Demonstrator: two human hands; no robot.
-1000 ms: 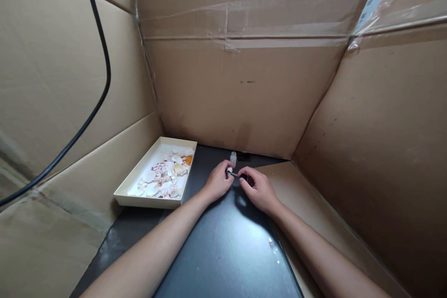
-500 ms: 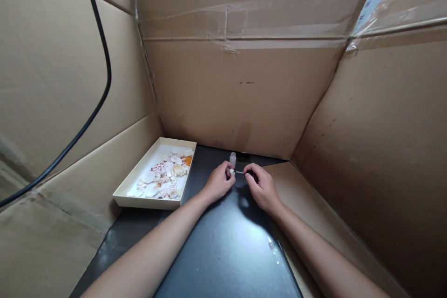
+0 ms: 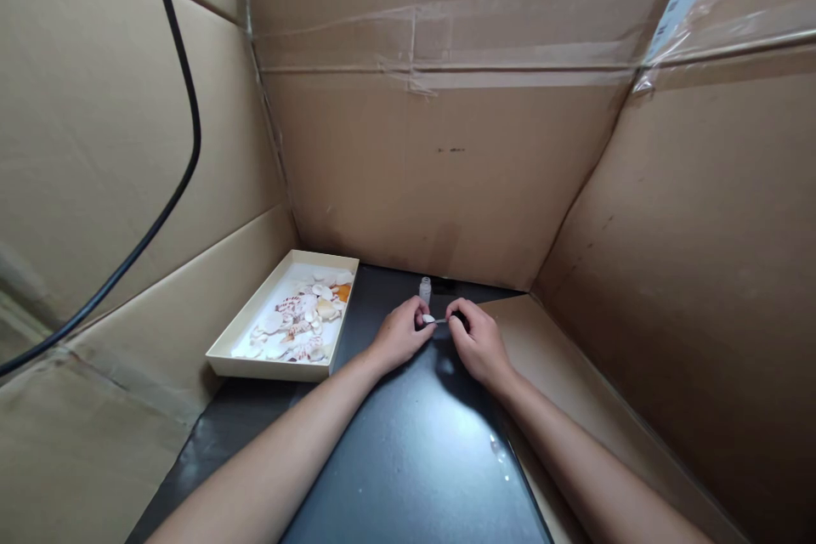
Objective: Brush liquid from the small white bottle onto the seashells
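A small white shell [image 3: 428,320] is pinched between the thumb and fingers of my left hand [image 3: 403,333]. From the fingertips of my right hand [image 3: 477,340] a thin, pale stick [image 3: 440,321] points left, its tip at the shell; whether it is a brush I cannot tell. My right fingers are closed round its other end, which is mostly hidden. Just behind my left fingertips stands a small clear bottle [image 3: 425,290], upright, with no cap visible on its neck.
A cream tray [image 3: 274,371] of assorted shells [image 3: 309,314] sits left of my hands on the dark, glossy table [image 3: 414,459]. Cardboard walls [image 3: 408,161] enclose the back and sides. A black cable [image 3: 195,102] hangs at the left, and a cardboard sheet [image 3: 548,348] lies on the right.
The stick's tip has shifted slightly down along the white shell, and the shell has turned a little in my left fingers. The bottle and tray stay put.
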